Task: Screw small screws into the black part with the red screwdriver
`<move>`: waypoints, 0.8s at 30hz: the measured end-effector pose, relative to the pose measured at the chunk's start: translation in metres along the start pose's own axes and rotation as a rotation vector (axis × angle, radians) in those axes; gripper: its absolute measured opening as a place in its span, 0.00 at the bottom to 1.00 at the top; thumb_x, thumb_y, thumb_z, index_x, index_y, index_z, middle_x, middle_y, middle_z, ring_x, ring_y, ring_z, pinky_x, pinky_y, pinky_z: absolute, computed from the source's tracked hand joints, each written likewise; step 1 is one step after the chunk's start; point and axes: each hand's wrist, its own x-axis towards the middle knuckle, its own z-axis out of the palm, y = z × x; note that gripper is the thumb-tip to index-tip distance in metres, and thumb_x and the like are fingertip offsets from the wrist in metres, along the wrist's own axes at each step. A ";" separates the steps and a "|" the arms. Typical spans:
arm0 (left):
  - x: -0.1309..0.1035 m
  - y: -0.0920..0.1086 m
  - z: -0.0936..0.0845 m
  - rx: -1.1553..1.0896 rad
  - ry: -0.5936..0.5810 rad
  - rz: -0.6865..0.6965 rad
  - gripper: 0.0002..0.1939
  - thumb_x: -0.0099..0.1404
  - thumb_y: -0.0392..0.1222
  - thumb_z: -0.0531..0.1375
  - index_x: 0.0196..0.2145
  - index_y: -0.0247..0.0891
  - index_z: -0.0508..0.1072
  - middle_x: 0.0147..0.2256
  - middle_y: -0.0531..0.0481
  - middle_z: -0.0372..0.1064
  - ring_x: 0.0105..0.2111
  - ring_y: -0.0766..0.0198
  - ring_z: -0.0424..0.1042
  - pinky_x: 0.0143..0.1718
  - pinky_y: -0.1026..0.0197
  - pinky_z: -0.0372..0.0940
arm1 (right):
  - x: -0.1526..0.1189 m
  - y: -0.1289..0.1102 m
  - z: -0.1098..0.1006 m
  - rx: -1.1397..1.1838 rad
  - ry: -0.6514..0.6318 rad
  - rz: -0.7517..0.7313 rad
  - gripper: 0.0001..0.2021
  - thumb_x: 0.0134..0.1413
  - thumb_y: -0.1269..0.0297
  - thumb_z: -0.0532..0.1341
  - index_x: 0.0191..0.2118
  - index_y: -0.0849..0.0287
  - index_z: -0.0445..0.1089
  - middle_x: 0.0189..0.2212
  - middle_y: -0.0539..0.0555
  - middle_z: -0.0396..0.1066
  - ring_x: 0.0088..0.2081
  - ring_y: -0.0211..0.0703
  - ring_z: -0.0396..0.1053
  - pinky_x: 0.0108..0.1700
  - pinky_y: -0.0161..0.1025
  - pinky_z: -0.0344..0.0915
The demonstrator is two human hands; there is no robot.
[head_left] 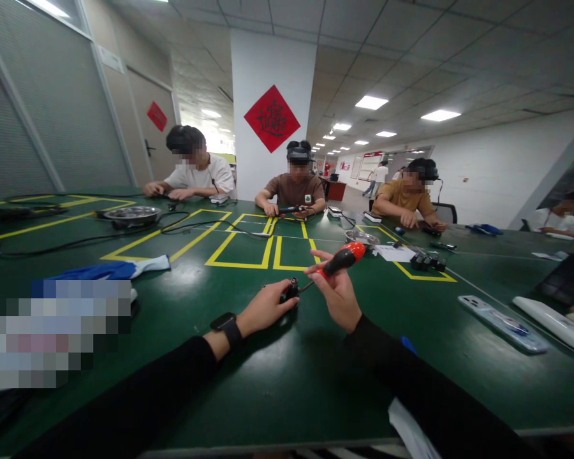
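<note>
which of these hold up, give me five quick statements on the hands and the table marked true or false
1. The right hand holds a screwdriver with a red and black handle. True.
2. The left hand is empty. False: its fingers are on a small black part.
3. The watch is on the right wrist. False: the watch is on the left wrist.
4. The green table is marked with yellow tape. True.
5. The phone lies left of both hands. False: it lies to their right.

Txt: none legible | red sign (272, 118) on wht pillar (273, 60): blk chars (273, 121), unclear
</note>
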 end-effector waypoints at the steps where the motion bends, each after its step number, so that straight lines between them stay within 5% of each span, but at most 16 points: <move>1: 0.000 0.001 0.000 0.001 -0.001 0.002 0.11 0.61 0.47 0.55 0.37 0.37 0.68 0.32 0.49 0.70 0.31 0.61 0.67 0.34 0.62 0.61 | 0.000 0.000 0.001 0.019 0.013 0.000 0.07 0.53 0.65 0.58 0.38 0.55 0.60 0.47 0.54 0.63 0.38 0.39 0.69 0.46 0.44 0.65; 9: 0.000 0.003 -0.003 0.001 -0.003 0.005 0.10 0.61 0.46 0.55 0.36 0.37 0.68 0.32 0.49 0.69 0.30 0.62 0.67 0.33 0.62 0.60 | -0.006 0.011 0.007 0.113 0.055 -0.001 0.13 0.58 0.61 0.52 0.49 0.51 0.53 0.31 0.47 0.62 0.24 0.35 0.65 0.37 0.42 0.66; 13: 0.000 0.002 -0.003 -0.002 0.001 0.010 0.10 0.61 0.47 0.55 0.35 0.37 0.67 0.32 0.49 0.69 0.30 0.62 0.67 0.33 0.63 0.60 | -0.007 0.010 0.004 0.011 0.023 -0.035 0.15 0.58 0.61 0.50 0.51 0.54 0.57 0.38 0.52 0.64 0.33 0.40 0.67 0.44 0.45 0.64; 19: 0.000 -0.001 0.000 0.015 0.005 0.006 0.10 0.60 0.46 0.55 0.35 0.37 0.67 0.33 0.49 0.69 0.31 0.62 0.67 0.33 0.63 0.60 | -0.007 0.007 0.000 -0.290 0.170 -0.154 0.08 0.50 0.64 0.60 0.38 0.58 0.65 0.42 0.55 0.65 0.43 0.45 0.65 0.47 0.44 0.61; 24: 0.000 0.001 0.000 0.027 -0.001 0.004 0.10 0.61 0.46 0.54 0.36 0.37 0.67 0.32 0.49 0.69 0.31 0.62 0.67 0.33 0.63 0.60 | -0.009 0.011 0.000 -0.218 0.152 -0.060 0.04 0.54 0.64 0.58 0.35 0.57 0.62 0.26 0.49 0.68 0.24 0.36 0.65 0.29 0.36 0.62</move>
